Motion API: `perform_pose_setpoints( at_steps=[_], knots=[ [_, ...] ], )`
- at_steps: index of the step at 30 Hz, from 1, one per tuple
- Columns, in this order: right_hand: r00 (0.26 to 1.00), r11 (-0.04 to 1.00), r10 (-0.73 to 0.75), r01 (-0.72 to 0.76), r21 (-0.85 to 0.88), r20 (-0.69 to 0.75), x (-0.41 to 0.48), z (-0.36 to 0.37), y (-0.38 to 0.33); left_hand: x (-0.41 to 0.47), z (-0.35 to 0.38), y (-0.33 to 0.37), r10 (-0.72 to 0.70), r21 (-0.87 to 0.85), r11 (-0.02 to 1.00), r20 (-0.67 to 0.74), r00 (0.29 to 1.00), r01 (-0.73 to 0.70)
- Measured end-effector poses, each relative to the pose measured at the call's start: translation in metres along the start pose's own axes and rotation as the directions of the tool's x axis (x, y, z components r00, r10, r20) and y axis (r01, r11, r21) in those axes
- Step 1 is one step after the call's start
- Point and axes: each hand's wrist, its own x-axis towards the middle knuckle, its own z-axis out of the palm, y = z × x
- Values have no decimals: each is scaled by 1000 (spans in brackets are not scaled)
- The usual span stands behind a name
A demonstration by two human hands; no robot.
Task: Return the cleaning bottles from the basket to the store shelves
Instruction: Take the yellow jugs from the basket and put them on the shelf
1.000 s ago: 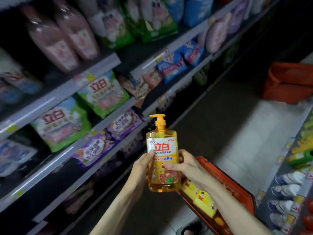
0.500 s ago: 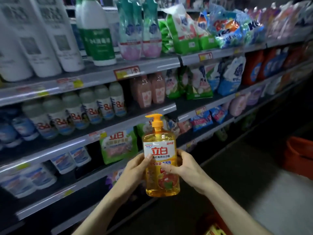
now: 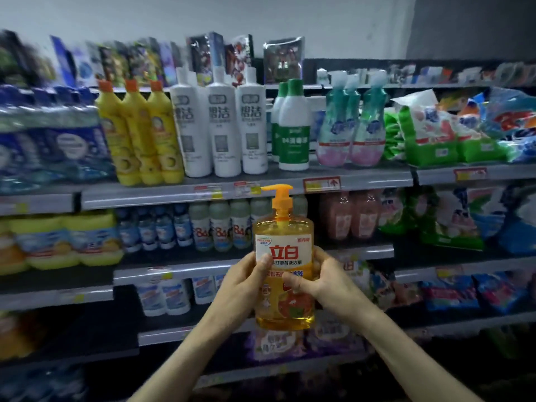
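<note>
Grey metal store shelves (image 3: 246, 190) stocked with bottles. Left hand (image 3: 243, 285) and right hand (image 3: 327, 282) both clasp upright amber pump-top plastic detergent bottle (image 3: 284, 245).

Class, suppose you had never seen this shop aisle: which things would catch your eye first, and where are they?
First, the orange pump bottle, upright at centre, clasped by the left hand and right hand in front of the shelves. Next, the three yellow bottles with orange caps on the upper shelf at left, beside three tall white bottles.
</note>
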Motion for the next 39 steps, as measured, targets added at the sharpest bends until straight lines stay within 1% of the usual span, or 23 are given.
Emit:
perform_pose_setpoints(
  at_steps=[4, 8, 11, 14, 16, 20, 23, 26, 31, 34, 39],
  knots=[
    [992, 996, -85, 81, 37, 98, 15, 15, -17, -8, -14, 15, 47, 88, 996, -122, 991, -36],
    [973, 988, -140, 124, 94, 184, 25, 35, -21, -29, -25, 18, 40, 147, 989, -237, 971, -5],
    [948, 984, -171, 150, 97, 267, 29, 57, -19, -51, -34, 18, 56, 209, 978, -351, 935, 20],
    [922, 978, -206, 185, 96, 328, 31, 87, -28, -78, -49, 18, 56, 232, 971, -450, 891, 56],
    [901, 973, -228, 203, 106, 369, 30, 110, -36, -97, -63, 21, 48, 236, 968, -502, 864, 83],
    [864, 964, -266, 241, 112, 427, 29, 158, -55, -131, -98, 29, 74, 255, 962, -593, 802, 99],
    [842, 955, -297, 268, 129, 450, 30, 196, -70, -153, -126, 35, 119, 272, 959, -642, 757, 80],
    [827, 947, -322, 278, 162, 461, 30, 240, -88, -174, -159, 44, 144, 252, 967, -678, 721, 44],
    [801, 932, -363, 307, 195, 476, 30, 328, -129, -212, -235, 63, 198, 295, 955, -723, 662, 35],
    [778, 926, -377, 315, 207, 502, 31, 382, -154, -236, -286, 72, 218, 309, 951, -738, 639, 32],
    [764, 916, -400, 310, 255, 507, 33, 464, -181, -266, -366, 81, 228, 325, 944, -761, 607, 53]
  ],
)
